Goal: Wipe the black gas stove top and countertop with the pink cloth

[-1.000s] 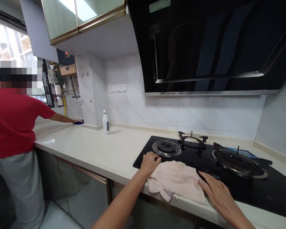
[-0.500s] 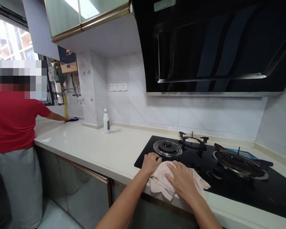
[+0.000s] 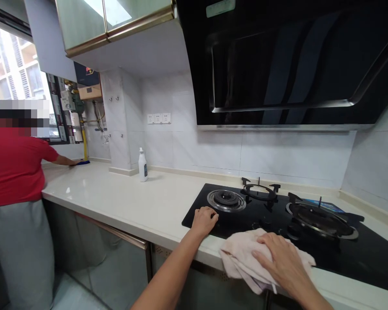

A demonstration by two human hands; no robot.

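My right hand (image 3: 283, 262) lies flat on a crumpled pale pink cloth (image 3: 242, 254), pressing it onto the front edge of the black glass hob (image 3: 342, 254). Part of the cloth hangs over the counter's front edge. My left hand (image 3: 204, 220) rests with curled fingers on the hob's front left corner, just in front of the left burner (image 3: 226, 199), and nothing shows in it. The cloth now lies apart from my left hand.
A pale counter (image 3: 132, 200) runs left to a white bottle (image 3: 142, 165) by the wall. A loose pan support (image 3: 260, 192) and a right burner (image 3: 321, 218) sit on the hob. A black hood (image 3: 284, 60) hangs overhead. A person in a red shirt (image 3: 13, 165) wipes the far counter with a blue cloth (image 3: 82, 162).
My right hand slid left over the cloth, bunching it, then dragged it right along the hob's front edge, away from my left hand. The person at the left moved their blue cloth further left.
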